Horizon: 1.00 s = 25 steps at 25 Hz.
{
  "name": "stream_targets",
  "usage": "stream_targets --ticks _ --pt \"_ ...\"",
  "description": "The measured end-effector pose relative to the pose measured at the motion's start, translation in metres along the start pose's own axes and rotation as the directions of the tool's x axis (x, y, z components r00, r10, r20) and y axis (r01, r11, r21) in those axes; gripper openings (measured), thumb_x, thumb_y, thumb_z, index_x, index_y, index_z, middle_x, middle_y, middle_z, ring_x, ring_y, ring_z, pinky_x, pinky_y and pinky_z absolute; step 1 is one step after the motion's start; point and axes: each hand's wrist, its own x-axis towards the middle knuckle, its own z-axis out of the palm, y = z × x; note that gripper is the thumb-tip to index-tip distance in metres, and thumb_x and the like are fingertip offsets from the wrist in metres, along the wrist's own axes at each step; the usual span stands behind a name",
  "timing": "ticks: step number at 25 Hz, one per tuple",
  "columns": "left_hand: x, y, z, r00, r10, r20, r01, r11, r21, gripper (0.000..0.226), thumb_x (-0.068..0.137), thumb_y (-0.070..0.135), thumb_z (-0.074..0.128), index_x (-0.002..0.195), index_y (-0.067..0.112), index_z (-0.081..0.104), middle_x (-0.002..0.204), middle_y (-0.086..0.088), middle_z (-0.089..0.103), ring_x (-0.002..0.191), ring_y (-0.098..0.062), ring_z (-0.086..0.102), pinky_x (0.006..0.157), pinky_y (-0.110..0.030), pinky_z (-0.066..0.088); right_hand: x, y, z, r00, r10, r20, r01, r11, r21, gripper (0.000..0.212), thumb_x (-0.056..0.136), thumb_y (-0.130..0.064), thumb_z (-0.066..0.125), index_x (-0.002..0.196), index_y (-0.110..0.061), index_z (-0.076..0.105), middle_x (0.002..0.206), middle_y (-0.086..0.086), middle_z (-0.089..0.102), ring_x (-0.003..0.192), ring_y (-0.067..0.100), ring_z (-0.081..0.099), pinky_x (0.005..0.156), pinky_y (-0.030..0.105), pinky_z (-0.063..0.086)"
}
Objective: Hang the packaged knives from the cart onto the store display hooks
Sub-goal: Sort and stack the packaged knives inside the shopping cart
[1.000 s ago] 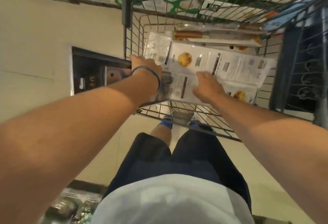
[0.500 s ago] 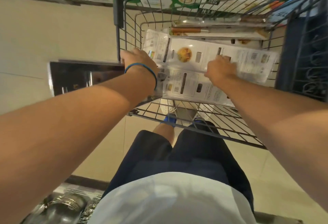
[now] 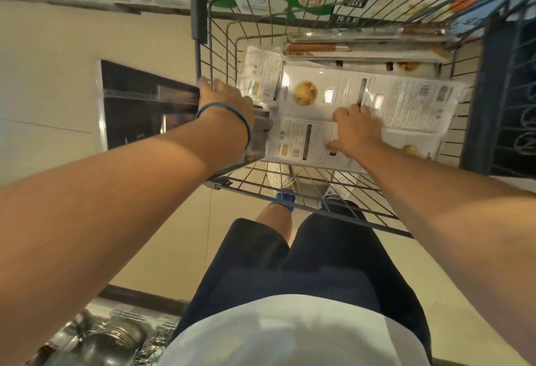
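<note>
the left hand (image 3: 224,99) curls around the left rim of the cart (image 3: 203,55), apparently pinning a dark packaged knife (image 3: 150,104) outside the wire. to its right, white packaged knives (image 3: 406,99) lie stacked in the basket; the right hand (image 3: 355,131) presses flat on them, fingers spread, gripping nothing.

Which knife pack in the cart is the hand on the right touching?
The right hand rests on the nearest white pack; the others lie farther back in the cart.
</note>
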Motion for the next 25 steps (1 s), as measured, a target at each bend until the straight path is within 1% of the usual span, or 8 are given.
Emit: stream_targets --ticks 3,5,10,14,17,20,22,25 --pt "0.002 -0.004 0.002 1.0 0.002 -0.017 -0.002 1.0 -0.005 0.05 0.088 0.043 0.059 0.128 0.015 0.047 0.123 -0.012 0.057 0.114 -0.033 0.05 0.089 -0.041 0.037 0.015 0.004 -0.014 0.999 0.004 0.039 0.001 0.993 -0.119 0.058 0.078 -0.064 0.074 0.117 -0.022 0.064 0.104 0.008 0.062 0.101 0.03 0.056 0.085 0.042 0.041" --pt "-0.002 -0.002 0.002 1.0 -0.004 -0.023 0.004 1.0 0.007 0.046 0.089 0.04 0.058 0.127 0.015 0.05 0.123 -0.013 0.057 0.115 -0.032 0.05 0.089 -0.04 0.037 0.018 0.008 -0.031 0.998 0.064 0.004 -0.063 0.989 -0.137 0.053 0.083 -0.063 0.071 0.114 -0.021 0.068 0.095 0.008 0.055 0.093 0.029 0.053 0.079 0.041 0.042" --pt "-0.014 0.006 0.012 0.998 -0.02 -0.058 0.021 1.0 0.011 0.047 0.093 0.047 0.05 0.128 0.016 0.055 0.121 -0.012 0.056 0.109 -0.03 0.052 0.088 -0.04 0.038 0.0 0.016 -0.07 0.921 0.311 -0.234 -0.261 0.94 0.22 0.042 0.091 -0.044 0.07 0.12 -0.014 0.063 0.122 0.013 0.059 0.114 0.034 0.056 0.078 0.041 0.044" --pt "-0.013 0.011 0.02 0.992 0.008 -0.123 -0.009 1.0 -0.01 0.046 0.095 0.047 0.046 0.128 0.018 0.054 0.124 -0.01 0.056 0.112 -0.03 0.052 0.096 -0.046 0.037 -0.042 -0.004 -0.087 0.922 0.264 -0.285 -0.167 0.932 0.322 0.02 0.098 -0.038 0.062 0.099 -0.019 0.055 0.09 0.004 0.065 0.081 0.026 0.061 0.058 0.033 0.043" --pt "-0.014 0.015 0.018 0.981 0.072 -0.18 -0.086 0.994 -0.073 0.048 0.096 0.05 0.04 0.132 0.019 0.051 0.132 -0.009 0.052 0.121 -0.03 0.048 0.1 -0.046 0.035 -0.088 -0.019 -0.094 0.922 0.118 -0.37 -0.022 0.967 0.253 0.027 0.101 -0.042 0.058 0.104 -0.015 0.056 0.085 0.001 0.062 0.071 0.022 0.057 0.052 0.03 0.04" --pt "-0.022 0.014 0.007 0.953 0.118 -0.279 -0.206 0.927 -0.313 0.048 0.098 0.049 0.038 0.131 0.017 0.054 0.132 -0.01 0.053 0.121 -0.031 0.048 0.098 -0.045 0.042 -0.125 -0.029 -0.1 0.888 0.068 -0.456 0.077 0.954 0.291 0.025 0.103 -0.036 0.057 0.106 -0.011 0.056 0.089 0.004 0.062 0.071 0.021 0.057 0.052 0.03 0.037" --pt "-0.034 0.009 -0.003 0.959 0.068 -0.275 -0.241 0.705 -0.667 0.054 0.098 0.053 0.043 0.137 0.016 0.052 0.137 -0.01 0.055 0.123 -0.031 0.052 0.099 -0.042 0.045 -0.144 -0.036 -0.105 0.871 0.088 -0.483 0.094 0.935 0.341 0.024 0.104 -0.034 0.056 0.106 -0.01 0.056 0.094 0.006 0.064 0.077 0.024 0.06 0.059 0.033 0.042" --pt "-0.066 0.014 -0.017 0.961 0.011 -0.277 -0.277 0.065 -0.959 0.081 0.086 0.061 0.061 0.151 0.023 0.034 0.15 -0.001 0.045 0.134 -0.021 0.046 0.109 -0.036 0.041 -0.164 -0.049 -0.117 0.862 0.193 -0.468 0.039 0.897 0.441 0.021 0.103 -0.033 0.055 0.11 -0.013 0.055 0.103 0.005 0.064 0.081 0.023 0.057 0.064 0.035 0.039"
